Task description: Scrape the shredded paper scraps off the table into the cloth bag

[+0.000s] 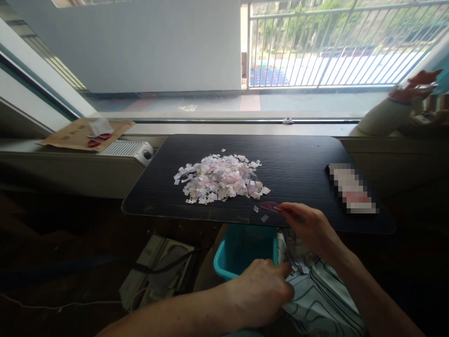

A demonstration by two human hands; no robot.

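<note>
My right hand [310, 224] is closed in a pinch on a thin, pointed, translucent pink piece [269, 206], just over the table's near edge. A pale cloth [326, 290] with dark wavy lines lies below it, gathered like a bag, with small scraps in its folds. My left hand [261, 290] is closed at the cloth's left side and appears to grip its edge; the fingertips are hidden. Beside both hands stands a turquoise plastic bin [217, 262]. A heap of small cut paper pieces [220, 180] rests on the table, with two loose scraps [264, 218] near the pink piece.
The black table [291, 164] stands against the window sill. On its right lies a blurred-out flat object [352, 189]. Red-handled scissors [98, 139] rest on a brown paper envelope [75, 131] at the left. An open box [157, 271] and a white cable [80, 303] are on the floor.
</note>
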